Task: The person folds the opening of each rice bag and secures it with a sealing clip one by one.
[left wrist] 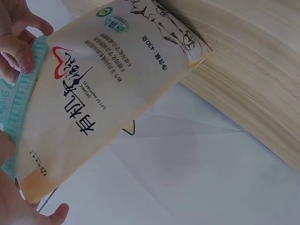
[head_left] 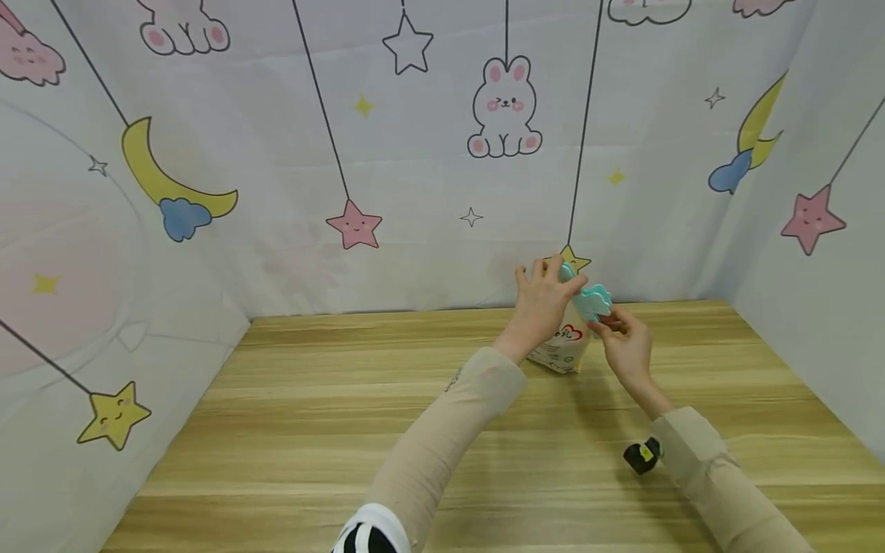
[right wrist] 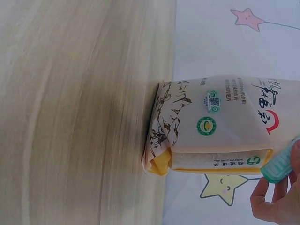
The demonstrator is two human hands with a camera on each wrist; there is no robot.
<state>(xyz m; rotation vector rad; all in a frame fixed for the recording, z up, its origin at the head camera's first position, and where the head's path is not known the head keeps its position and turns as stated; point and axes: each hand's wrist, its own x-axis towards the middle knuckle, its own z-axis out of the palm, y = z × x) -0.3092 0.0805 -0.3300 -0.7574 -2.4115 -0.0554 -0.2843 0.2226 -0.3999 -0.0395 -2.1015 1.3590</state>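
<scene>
A cream bag (head_left: 568,342) with black lettering and a red heart stands at the back of the table; a printed label reads 430 g. Across its top lies a teal bag clip (left wrist: 26,93) with ruler-like marks and a scalloped end. My left hand (head_left: 542,299) arches over the bag's top left side, its bent fingers on the clip. The right hand (head_left: 628,342) pinches the clip's right end between thumb and fingers, as the right wrist view shows too. Part of the bag's top is hidden behind the left hand.
The wooden table (head_left: 346,399) reaches back to a white cloth backdrop (head_left: 429,169) printed with stars, moons and rabbits. A small black object with a yellow mark (head_left: 643,455) is beside the right cuff. Cloth also hangs at both sides.
</scene>
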